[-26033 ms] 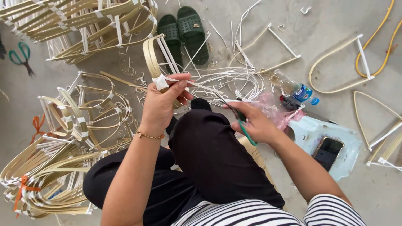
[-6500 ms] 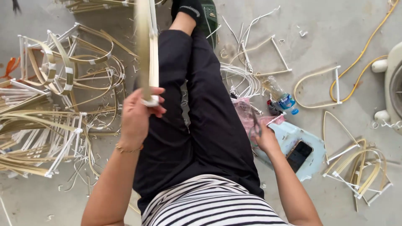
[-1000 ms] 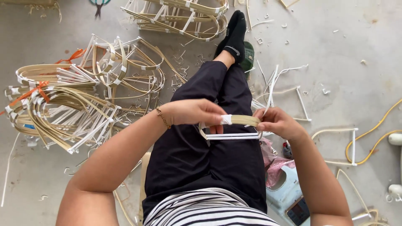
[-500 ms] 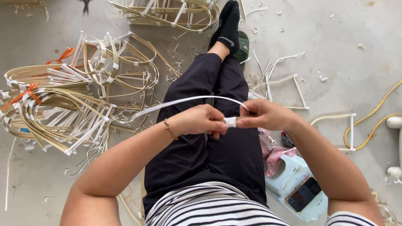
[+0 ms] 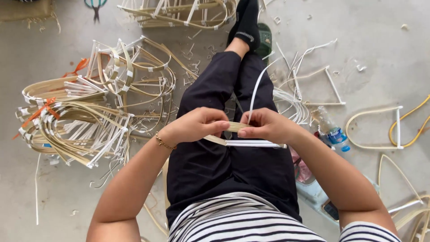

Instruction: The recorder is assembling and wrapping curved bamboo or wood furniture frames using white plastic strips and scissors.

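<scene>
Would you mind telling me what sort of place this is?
Probably an informal craft workspace on a bare concrete floor: piles of bent cane frames, scissors, and both hands holding a frame piece.

The pale tan bent cane strip point(image 5: 233, 127) looked matt and woody; the thin white binding strand point(image 5: 255, 89) seemed smooth, slightly glossy plastic. The black trousers point(image 5: 215, 166) were matt cloth, and the grey concrete floor point(image 5: 380, 36) appeared rough and dusty.

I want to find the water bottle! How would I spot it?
Start at the person's right hand over the dark trousers, then look past that wrist to the grey floor. The plastic bottle lies there on its side, the only clear thing with a blue label among pale bent strips.
</scene>
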